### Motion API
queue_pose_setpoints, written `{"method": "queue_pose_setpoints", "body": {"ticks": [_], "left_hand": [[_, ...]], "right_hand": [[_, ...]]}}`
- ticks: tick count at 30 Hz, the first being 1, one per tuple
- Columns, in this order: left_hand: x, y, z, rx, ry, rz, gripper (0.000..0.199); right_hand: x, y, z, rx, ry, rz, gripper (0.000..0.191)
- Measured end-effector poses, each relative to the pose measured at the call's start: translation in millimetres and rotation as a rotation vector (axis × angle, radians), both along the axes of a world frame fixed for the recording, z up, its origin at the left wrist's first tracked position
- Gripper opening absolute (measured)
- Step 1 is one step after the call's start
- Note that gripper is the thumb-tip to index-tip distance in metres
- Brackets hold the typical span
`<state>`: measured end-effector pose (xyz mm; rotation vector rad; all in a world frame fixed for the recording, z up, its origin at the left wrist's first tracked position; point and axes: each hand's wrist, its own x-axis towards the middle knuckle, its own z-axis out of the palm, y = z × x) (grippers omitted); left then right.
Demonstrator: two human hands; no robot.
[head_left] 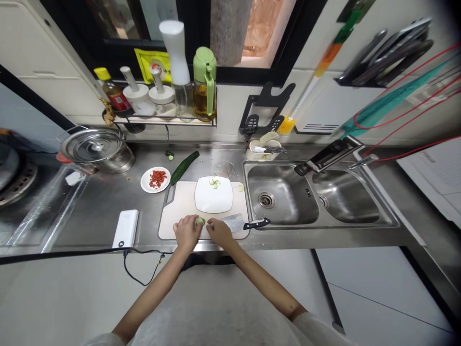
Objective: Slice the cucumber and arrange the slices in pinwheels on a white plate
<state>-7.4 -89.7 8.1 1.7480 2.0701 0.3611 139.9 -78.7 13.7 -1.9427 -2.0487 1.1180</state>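
Near the front edge of the pale cutting board, my left hand is closed on a small green cucumber piece. Just right of that piece, my right hand has its fingers pressed together; whether they hold anything is too small to tell. A knife lies beside my right hand, its blade on the board and its black handle toward the sink. Cucumber slices form a small fan on the white square plate. One more slice rests on the board.
A cucumber lies behind the board, beside a plate of red bits. A lidded pot and a white power bank stand left. The sink is right. Bottles stand on a rack at the wall.
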Motion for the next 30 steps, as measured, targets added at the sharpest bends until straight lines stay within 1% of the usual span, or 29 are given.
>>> {"method": "queue_pose_setpoints", "body": {"ticks": [5, 11, 16, 19, 22, 24, 27, 30], "left_hand": [[1.4, -4.1, -6.0, 0.056, 0.022, -0.017, 0.026], [1.8, -4.9, -10.4, 0.119, 0.035, -0.052, 0.021], [1.7, -3.9, -11.0, 0.123, -0.018, -0.092, 0.019], [2.6, -3.1, -7.6, 0.110, -0.121, -0.125, 0.017], [4.7, -1.0, -0.8, 0.092, -0.267, -0.139, 0.015], [6.3, 1.4, 5.1, 0.082, -0.375, -0.112, 0.014], [8.4, 5.9, 14.0, 0.071, -0.546, -0.043, 0.015], [9.7, 11.3, 20.6, 0.041, -0.768, 0.041, 0.022]], "right_hand": [[5.4, -1.1, 0.6, 0.028, 0.050, -0.011, 0.026], [4.3, -1.2, -0.4, 0.075, 0.080, -0.010, 0.024], [5.8, -0.6, -1.1, 0.105, 0.106, -0.028, 0.022], [8.3, -0.8, -1.5, 0.125, 0.125, -0.011, 0.023], [10.0, 0.0, 0.6, 0.155, 0.155, 0.034, 0.023], [10.7, 1.9, 3.9, 0.170, 0.171, 0.046, 0.019], [11.9, 6.9, 10.4, 0.163, 0.210, 0.029, 0.013], [14.3, 13.3, 17.0, 0.131, 0.273, -0.002, 0.010]]}}
